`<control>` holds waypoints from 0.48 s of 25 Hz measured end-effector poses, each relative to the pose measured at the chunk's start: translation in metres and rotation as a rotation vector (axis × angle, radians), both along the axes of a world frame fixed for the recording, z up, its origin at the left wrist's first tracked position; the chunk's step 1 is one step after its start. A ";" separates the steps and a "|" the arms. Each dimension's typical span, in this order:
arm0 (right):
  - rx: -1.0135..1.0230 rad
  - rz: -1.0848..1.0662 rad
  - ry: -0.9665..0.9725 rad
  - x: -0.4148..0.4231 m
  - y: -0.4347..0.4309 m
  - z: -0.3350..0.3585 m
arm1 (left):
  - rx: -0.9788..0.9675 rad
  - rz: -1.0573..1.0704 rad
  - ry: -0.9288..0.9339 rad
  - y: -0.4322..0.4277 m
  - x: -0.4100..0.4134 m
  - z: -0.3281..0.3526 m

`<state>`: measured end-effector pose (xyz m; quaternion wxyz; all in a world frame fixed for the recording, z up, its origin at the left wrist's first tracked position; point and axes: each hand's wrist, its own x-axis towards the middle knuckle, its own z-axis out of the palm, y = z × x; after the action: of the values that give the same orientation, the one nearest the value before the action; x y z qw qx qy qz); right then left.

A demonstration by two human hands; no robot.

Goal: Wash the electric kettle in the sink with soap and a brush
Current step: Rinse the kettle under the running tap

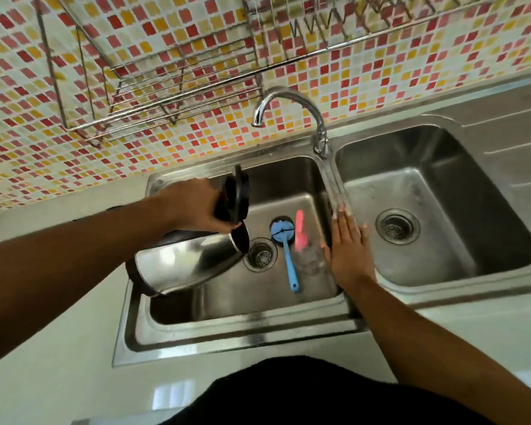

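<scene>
My left hand point(193, 207) grips the black handle of the steel electric kettle point(184, 263), which is tipped on its side over the left sink basin point(227, 305). Its black lid point(238, 194) hangs open and the mouth points at the drain point(260, 254). A blue round-headed brush point(288, 259) lies on the basin floor beside the drain. Just right of it sits a clear soap bottle with a pink cap point(301, 231). My right hand point(350, 250) rests flat, fingers extended, on the divider between the two basins and holds nothing.
A chrome tap point(288, 99) arches over the back of the left basin, no water visible. The right basin point(442, 216) with its drain lies to the right, then a steel draining board. A wire dish rack point(178, 84) hangs on the mosaic wall. White counter surrounds the sink.
</scene>
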<state>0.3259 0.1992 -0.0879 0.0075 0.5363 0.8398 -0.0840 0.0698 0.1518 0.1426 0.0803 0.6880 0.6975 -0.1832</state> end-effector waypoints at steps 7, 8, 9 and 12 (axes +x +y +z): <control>0.005 -0.024 0.085 -0.001 0.001 -0.010 | -0.296 -0.053 0.284 0.034 0.027 -0.032; 0.018 -0.027 0.093 -0.001 0.002 -0.011 | -0.315 -0.073 0.308 0.038 0.031 -0.036; 0.025 -0.031 0.099 0.000 0.002 -0.011 | -0.332 -0.079 0.330 0.042 0.034 -0.040; 0.013 -0.025 0.116 0.000 0.000 -0.012 | -0.377 -0.056 0.356 0.053 0.043 -0.046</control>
<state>0.3258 0.1996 -0.0996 -0.0459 0.5412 0.8325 -0.1095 0.1129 0.2045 0.0968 0.0778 0.6369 0.6349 -0.4304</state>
